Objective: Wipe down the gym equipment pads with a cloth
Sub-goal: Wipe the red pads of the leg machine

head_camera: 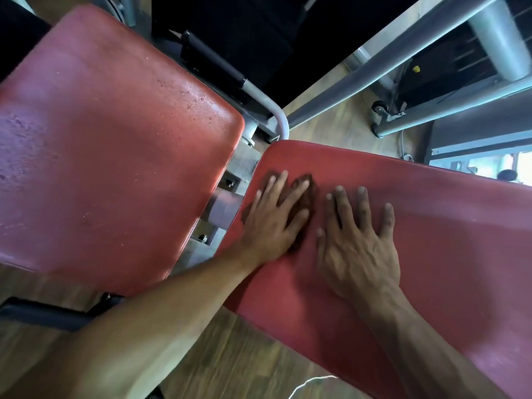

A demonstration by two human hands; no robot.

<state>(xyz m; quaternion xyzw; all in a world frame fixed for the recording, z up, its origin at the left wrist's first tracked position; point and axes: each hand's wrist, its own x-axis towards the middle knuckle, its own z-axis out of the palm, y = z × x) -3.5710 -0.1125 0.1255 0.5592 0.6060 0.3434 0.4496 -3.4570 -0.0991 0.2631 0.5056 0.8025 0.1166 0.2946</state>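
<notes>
the flat, spread-fingered left hand (276, 217) is pressing a crumpled dark brown cloth (309, 194) onto the right-hand red vinyl pad (431, 226), gripping nothing; the right hand (357, 249) is lying open beside the cloth. unpinched, the cloth is likely slipping free mid-stroke.

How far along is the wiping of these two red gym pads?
In hand: the left hand presses a dark brown cloth flat onto the near corner of the right red vinyl pad; the right hand rests flat beside it. Possibly left: the left red vinyl pad, which shows specks and scuffs. Nothing clearly looks finished.
</notes>
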